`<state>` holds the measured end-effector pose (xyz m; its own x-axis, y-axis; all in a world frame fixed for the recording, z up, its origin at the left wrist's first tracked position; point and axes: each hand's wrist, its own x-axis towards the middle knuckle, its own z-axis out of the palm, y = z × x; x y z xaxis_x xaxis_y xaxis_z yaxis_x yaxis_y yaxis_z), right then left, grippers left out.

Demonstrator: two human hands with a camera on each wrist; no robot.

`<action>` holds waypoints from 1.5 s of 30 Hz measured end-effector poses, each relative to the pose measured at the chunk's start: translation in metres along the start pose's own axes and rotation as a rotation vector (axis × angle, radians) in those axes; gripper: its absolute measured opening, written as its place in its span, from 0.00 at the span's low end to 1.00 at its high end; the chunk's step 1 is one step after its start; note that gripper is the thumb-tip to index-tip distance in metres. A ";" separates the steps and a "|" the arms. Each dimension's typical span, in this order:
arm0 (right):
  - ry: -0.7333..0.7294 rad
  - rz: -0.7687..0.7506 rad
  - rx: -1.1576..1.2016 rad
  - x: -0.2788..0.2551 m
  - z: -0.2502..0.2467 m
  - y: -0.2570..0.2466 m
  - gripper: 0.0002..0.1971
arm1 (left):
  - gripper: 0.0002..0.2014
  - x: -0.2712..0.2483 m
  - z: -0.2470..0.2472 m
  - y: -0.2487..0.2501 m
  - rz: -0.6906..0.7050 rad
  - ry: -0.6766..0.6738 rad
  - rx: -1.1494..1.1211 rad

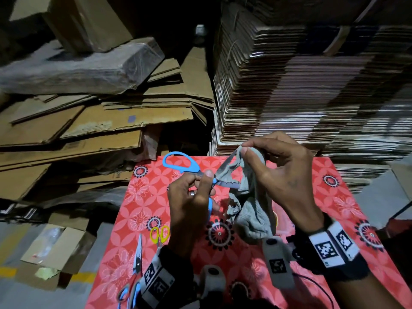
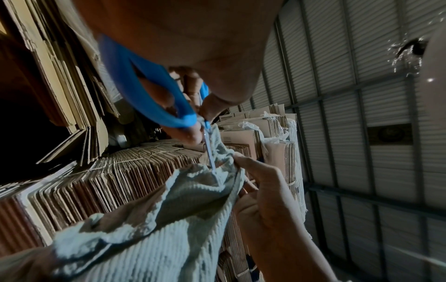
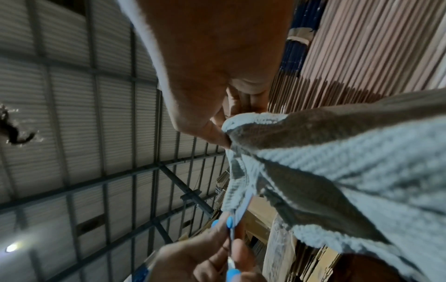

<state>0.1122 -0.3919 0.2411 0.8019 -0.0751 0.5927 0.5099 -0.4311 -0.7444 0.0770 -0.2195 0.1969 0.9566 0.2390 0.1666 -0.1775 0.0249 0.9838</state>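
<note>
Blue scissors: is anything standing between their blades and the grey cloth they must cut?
Nothing visible does. The blue scissors, held by the left hand, have their blades in the grey cloth. The right hand pinches the cloth's top edge close to the blade tip, so those fingers may be at risk.

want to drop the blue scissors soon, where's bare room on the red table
The red table is bare on its right side, beyond the right hand, and at the far left corner, between the blue scissors and the yellow scissors. Crowded: the near left, with the yellow scissors and a larger pair, and the middle, under the grey cloth.
</note>
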 end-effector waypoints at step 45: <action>-0.031 -0.068 -0.161 -0.005 0.003 0.013 0.05 | 0.18 0.005 0.003 -0.009 -0.028 -0.008 0.058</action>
<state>0.1154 -0.3938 0.2276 0.7777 -0.0140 0.6285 0.5089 -0.5730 -0.6424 0.0840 -0.2220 0.1891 0.9627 0.2316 0.1397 -0.1376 -0.0249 0.9902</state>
